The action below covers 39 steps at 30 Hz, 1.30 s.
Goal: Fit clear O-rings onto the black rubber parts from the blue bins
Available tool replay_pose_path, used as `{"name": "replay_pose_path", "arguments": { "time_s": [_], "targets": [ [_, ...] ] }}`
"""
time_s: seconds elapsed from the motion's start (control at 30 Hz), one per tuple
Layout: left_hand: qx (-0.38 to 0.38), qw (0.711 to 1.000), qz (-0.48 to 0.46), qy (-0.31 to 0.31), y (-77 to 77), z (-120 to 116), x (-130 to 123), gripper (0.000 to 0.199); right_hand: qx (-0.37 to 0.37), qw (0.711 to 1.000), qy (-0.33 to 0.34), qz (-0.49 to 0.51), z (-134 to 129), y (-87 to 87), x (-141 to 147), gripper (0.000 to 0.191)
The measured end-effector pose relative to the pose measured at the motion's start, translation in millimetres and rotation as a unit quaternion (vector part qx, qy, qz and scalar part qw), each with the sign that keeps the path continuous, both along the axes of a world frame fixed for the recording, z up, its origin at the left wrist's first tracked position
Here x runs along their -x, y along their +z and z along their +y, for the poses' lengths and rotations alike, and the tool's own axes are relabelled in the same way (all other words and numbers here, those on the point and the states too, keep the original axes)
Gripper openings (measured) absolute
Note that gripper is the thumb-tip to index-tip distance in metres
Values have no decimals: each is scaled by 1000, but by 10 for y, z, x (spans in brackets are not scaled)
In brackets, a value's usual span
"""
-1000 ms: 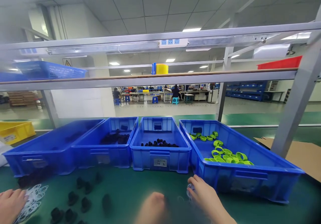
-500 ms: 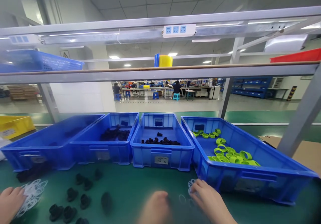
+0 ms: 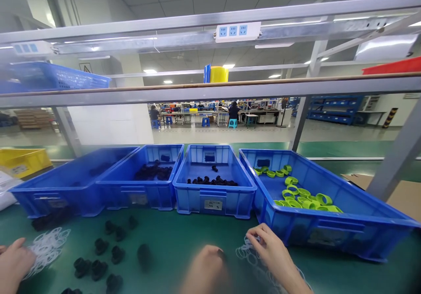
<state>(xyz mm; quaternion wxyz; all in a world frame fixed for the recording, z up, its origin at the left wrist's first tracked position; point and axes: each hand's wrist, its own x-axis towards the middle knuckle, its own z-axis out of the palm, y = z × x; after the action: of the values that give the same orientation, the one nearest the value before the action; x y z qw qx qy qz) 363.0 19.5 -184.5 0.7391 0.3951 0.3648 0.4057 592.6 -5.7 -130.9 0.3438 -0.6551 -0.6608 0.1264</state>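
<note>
My left hand (image 3: 206, 268), blurred, is closed at the lower middle, with a small black part (image 3: 221, 254) at its fingertips. My right hand (image 3: 274, 252) has its fingers pinched together on thin white rings (image 3: 243, 252), beside the front corner of the bin of green rings (image 3: 305, 197). More white rings lie under and around that hand. Several black cup-like parts (image 3: 98, 270) stand on the green table to the left of my left hand. A darker oval part (image 3: 144, 256) lies nearer to it.
Another person's hand (image 3: 15, 259) rests at a pile of white rings (image 3: 49, 245) at far left. Blue bins (image 3: 213, 193) with black parts line the table's back. A yellow bin (image 3: 29, 160) is at left. A metal shelf (image 3: 184, 93) crosses above.
The view has tilted and shifted slightly. My right hand has drawn its fingers together, and more white rings show around it. My left hand remains closed, its black part now easier to see.
</note>
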Motion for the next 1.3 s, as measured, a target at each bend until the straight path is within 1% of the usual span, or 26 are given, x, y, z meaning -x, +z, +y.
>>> {"name": "replay_pose_path", "arguments": {
  "time_s": [0.1, 0.23, 0.37, 0.47, 0.53, 0.6, 0.7, 0.8, 0.9, 1.0, 1.07, 1.13, 1.2, 1.3],
  "targets": [
    [-7, 1000, 10, -1, 18, -26, -28, 84, 1, 998, 22, 62, -6, 38, 71, 36],
    [-41, 999, 8, -22, 108, -100, 0, 77, 10, 993, 60, 104, -15, 28, 247, 33],
    [-70, 997, 23, -22, 235, -229, 29, 63, 29, 988, 87, 126, -53, -12, 462, 29],
    [-91, 994, 68, -10, 322, -300, 29, 42, 38, 984, 113, 132, -92, -48, 564, 28],
    [-105, 989, 100, -4, 371, -310, 34, 33, 37, 982, 129, 133, -106, -86, 595, 29],
    [-116, 986, 117, -4, 413, -294, 54, 33, 30, 981, 141, 131, -105, -133, 606, 32],
    [-124, 985, 116, -7, 459, -252, 105, 36, 16, 980, 165, 106, -86, -187, 603, 34],
    [-132, 985, 115, -2, 472, -236, 134, 41, 15, 980, 187, 70, -76, -171, 582, 35],
    [-146, 979, 134, 46, 449, -260, 80, 38, 18, 983, 179, 35, -86, -96, 552, 33],
    [-168, 961, 192, 109, 420, -307, -46, 34, 25, 987, 157, 14, -96, -14, 523, 30],
    [-183, 943, 252, 120, 419, -339, -127, 34, 32, 988, 148, 18, -94, 28, 506, 29],
    [-191, 932, 281, 122, 434, -364, -172, 33, 35, 989, 142, 27, -88, 56, 490, 28],
    [-184, 942, 251, 124, 458, -377, -167, 32, 39, 989, 134, 37, -86, 73, 479, 28],
    [-139, 973, 157, 96, 489, -370, -83, 37, 48, 988, 130, 63, -93, 79, 485, 28]
  ]
}}
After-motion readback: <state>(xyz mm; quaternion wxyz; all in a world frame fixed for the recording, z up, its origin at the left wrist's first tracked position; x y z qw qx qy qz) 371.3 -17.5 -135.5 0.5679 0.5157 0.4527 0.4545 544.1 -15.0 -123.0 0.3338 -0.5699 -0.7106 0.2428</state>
